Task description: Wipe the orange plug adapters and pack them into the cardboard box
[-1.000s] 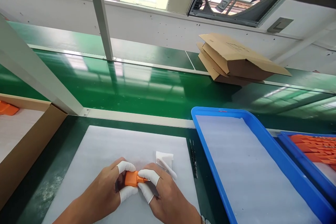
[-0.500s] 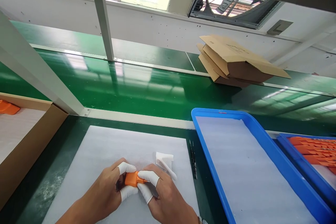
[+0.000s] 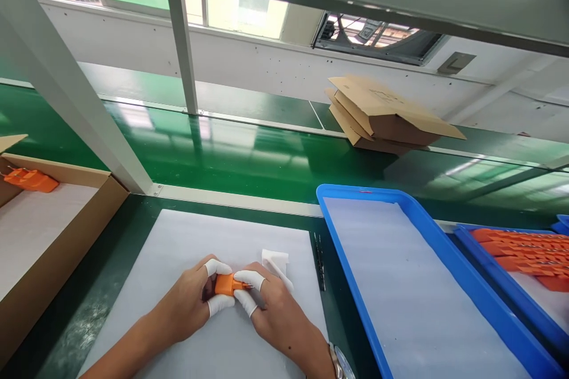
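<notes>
Between my hands is a small orange plug (image 3: 224, 284) with thin metal pins that point right. My left hand (image 3: 184, 305) pinches its blocky end with thumb and forefinger. At the pin end, my right hand (image 3: 282, 314) grips it the same way. White finger cots cover the thumb and forefinger of both hands. Parts of the plug are hidden behind the fingertips. Beneath the hands lies a white sheet (image 3: 178, 249) on the dark green bench. Just beyond my right hand sits a folded white scrap (image 3: 275, 260).
Thin dark tools (image 3: 319, 260) lie along the sheet's right edge. A blue tray (image 3: 351, 281) lined with white stands to the right. Past it, another blue tray holds orange plugs (image 3: 520, 249). At left is a cardboard box (image 3: 66, 254) with orange plugs; flattened cartons (image 3: 386, 112) lie behind.
The camera view has shifted, showing more of the left box and the overhead beam. Both hands keep their grip on the orange plug, with little visible change.
</notes>
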`<state>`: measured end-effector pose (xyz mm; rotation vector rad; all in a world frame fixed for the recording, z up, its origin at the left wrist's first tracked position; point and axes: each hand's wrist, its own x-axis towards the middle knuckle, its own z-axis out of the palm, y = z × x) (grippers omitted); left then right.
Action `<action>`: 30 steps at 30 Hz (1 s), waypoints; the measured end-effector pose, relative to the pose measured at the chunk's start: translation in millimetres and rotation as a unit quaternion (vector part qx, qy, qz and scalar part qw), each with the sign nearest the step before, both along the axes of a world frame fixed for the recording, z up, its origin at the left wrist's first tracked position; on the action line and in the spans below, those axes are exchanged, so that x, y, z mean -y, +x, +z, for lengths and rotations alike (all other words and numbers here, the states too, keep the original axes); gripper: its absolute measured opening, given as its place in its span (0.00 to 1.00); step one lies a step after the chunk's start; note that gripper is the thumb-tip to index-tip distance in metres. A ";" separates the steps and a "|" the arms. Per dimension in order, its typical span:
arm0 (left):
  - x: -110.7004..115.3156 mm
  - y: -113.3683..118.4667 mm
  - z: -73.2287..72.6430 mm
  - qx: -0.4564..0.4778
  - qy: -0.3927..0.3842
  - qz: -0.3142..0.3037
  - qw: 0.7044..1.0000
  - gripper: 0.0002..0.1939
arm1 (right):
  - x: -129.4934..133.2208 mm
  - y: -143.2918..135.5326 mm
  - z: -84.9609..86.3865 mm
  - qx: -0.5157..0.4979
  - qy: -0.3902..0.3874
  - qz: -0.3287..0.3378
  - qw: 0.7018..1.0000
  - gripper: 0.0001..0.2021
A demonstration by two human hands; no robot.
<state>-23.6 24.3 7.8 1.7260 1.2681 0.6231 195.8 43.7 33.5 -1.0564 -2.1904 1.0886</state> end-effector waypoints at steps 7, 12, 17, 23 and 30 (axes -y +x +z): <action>-1.7 -3.6 2.3 -0.004 0.014 -0.044 0.999 0.15 | 0.3 4.5 -0.2 -0.004 0.016 0.015 1.000 0.20; -2.2 -3.2 -0.4 -0.006 0.016 -0.048 0.999 0.13 | -1.9 4.3 -2.5 -0.010 0.025 0.013 1.000 0.17; -5.2 -3.2 -1.3 -0.010 0.003 -0.045 0.999 0.12 | -4.2 2.4 -8.9 -0.054 0.008 0.004 0.998 0.16; -4.8 -2.1 -6.1 -0.002 0.026 -0.043 0.999 0.12 | -1.3 -0.3 -9.6 -0.049 -0.004 -0.011 0.999 0.17; -0.9 1.8 -8.9 -0.010 0.071 -0.028 0.997 0.13 | -2.7 -1.2 -7.1 -0.039 -0.003 -0.014 0.999 0.15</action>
